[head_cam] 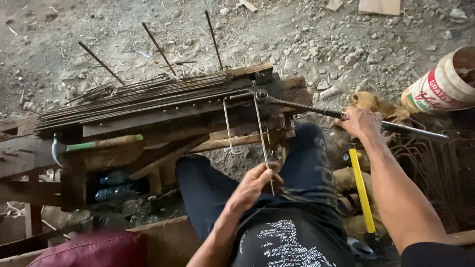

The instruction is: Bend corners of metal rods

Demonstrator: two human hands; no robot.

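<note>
- Left hand: fingers pinched on the near end of a thin wire rod, above the lap.
- Rod: runs from the left hand up to the bending pin on the bench; its far part is bent into a U that hangs off the bench edge.
- Right hand: closed around the lever bar, which reaches from the pin out to the right.
- Hands well apart.
- Straight rods: bundled along the bench top.
- Hammer, green handle: under the bench edge, left.
- Yellow-handled tool: beside the right forearm.
- Bucket: on gravel, far right.
</note>
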